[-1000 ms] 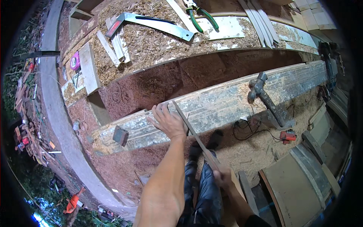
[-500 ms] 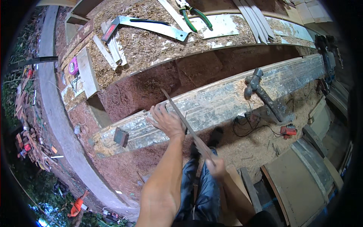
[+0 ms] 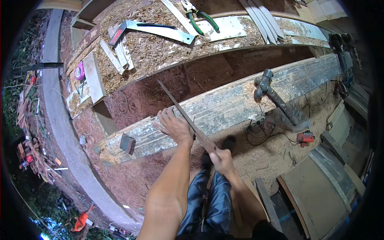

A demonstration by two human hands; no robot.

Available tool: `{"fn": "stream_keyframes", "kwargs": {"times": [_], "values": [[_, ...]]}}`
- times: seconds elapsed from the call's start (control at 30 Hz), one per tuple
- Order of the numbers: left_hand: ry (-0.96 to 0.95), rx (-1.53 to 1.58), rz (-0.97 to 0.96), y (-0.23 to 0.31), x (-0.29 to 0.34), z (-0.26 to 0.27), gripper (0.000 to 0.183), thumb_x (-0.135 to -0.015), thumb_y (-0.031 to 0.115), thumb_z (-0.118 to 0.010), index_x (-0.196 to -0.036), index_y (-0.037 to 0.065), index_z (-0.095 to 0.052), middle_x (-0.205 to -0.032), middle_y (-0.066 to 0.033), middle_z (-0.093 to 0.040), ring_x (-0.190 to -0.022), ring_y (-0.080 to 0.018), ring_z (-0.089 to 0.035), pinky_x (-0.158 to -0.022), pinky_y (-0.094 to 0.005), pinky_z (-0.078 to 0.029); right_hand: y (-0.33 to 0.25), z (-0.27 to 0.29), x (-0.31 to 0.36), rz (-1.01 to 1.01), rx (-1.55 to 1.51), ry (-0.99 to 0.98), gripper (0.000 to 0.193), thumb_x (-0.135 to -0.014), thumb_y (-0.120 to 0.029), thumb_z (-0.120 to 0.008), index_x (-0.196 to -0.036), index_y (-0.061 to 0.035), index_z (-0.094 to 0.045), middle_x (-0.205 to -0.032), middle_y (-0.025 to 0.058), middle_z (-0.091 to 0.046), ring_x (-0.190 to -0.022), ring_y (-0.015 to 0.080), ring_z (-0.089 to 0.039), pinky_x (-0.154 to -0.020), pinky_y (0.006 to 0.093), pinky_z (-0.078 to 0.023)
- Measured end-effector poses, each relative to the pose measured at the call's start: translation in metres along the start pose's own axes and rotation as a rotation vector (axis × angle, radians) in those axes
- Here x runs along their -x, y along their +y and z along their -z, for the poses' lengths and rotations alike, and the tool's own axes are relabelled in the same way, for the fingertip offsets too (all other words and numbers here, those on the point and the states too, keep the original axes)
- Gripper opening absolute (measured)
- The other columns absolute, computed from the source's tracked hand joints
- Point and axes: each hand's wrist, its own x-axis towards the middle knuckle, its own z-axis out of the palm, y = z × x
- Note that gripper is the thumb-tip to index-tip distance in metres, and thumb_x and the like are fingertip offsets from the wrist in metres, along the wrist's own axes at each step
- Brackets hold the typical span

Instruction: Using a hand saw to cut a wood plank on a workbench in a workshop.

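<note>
Blade (image 3: 203, 139) in right hand (image 3: 222, 161), hammer (image 3: 277, 100) and block (image 3: 127, 144) on plank (image 3: 224, 108) — pliers (image 3: 208, 19) beyond

Long, narrow hand tool (image 3: 203, 140): straight, grey-brown, seen nearly edge-on, tapering to a thin far tip. Near end gripped in the right hand (image 3: 222, 161). It slants from lower right to upper left across the board (image 3: 226, 108), tip beyond the board's far edge, shaft just beside the left hand (image 3: 176, 127). Teeth not discernible; contact with the board cannot be told from this angle.

Board: long, thick, weathered grey, with whitish splotches and lengthwise streaks; far edge paler, bare wood colour. Lies broad face up, running from lower left to upper right. Left hand palm down over it, left of its mid-length, fingers toward the far edge.
</note>
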Motion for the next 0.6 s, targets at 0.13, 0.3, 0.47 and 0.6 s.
{"fn": "stream_keyframes", "kwargs": {"times": [0.13, 0.3, 0.47, 0.6], "values": [[0.031, 0.019, -0.003, 0.009, -0.002, -0.007, 0.034, -0.078, 0.008, -0.052, -0.112, 0.01, -0.053, -0.122, -0.009, -0.049, -0.13, -0.0264, -0.035, -0.114, -0.056, -0.007, 0.021, 0.033, 0.078, 0.009, -0.039, 0.024, 0.028, -0.086, -0.017, -0.057, -0.065, 0.0024, -0.057, -0.058, 0.0168, -0.055, -0.05, 0.0282, -0.057, -0.049, 0.0392, -0.042], [0.016, 0.023, -0.004, 0.003, 0.002, -0.006, 0.035, -0.077, 0.008, -0.054, -0.111, 0.01, -0.054, -0.12, -0.0084, -0.05, -0.13, -0.0257, -0.036, -0.114, -0.0567, -0.008, 0.004, 0.001, 0.015, -0.02, -0.036, 0.025, 0.036, -0.087, -0.02, -0.056, -0.058, 0.0014, -0.048, -0.055, 0.0165, -0.043, -0.044, 0.026, -0.044, -0.046, 0.0367, -0.033], [0.001, 0.007, 0.01, 0.002, -0.001, -0.001, 0.033, -0.077, 0.008, -0.054, -0.111, 0.011, -0.054, -0.12, -0.0074, -0.05, -0.13, -0.025, -0.036, -0.114, -0.0566, -0.008, 0.016, 0.018, 0.057, -0.022, 0.035, 0.032, 0.029, -0.085, -0.016, -0.059, -0.063, 0.002, -0.053, -0.059, 0.0188, -0.051, -0.049, 0.0343, -0.054, -0.048, 0.0401, -0.041], [0.026, -0.01, -0.011, 0.004, 0.003, 0.0, 0.032, -0.079, 0.009, -0.054, -0.111, 0.011, -0.054, -0.12, -0.0073, -0.05, -0.13, -0.0248, -0.036, -0.114, -0.0566, -0.007, 0.007, 0.017, 0.072, 0.154, -0.213, 0.235, 0.025, -0.084, -0.014, -0.059, -0.065, 0.0013, -0.055, -0.061, 0.0188, -0.053, -0.052, 0.0344, -0.056, -0.049, 0.04, -0.042]]}}
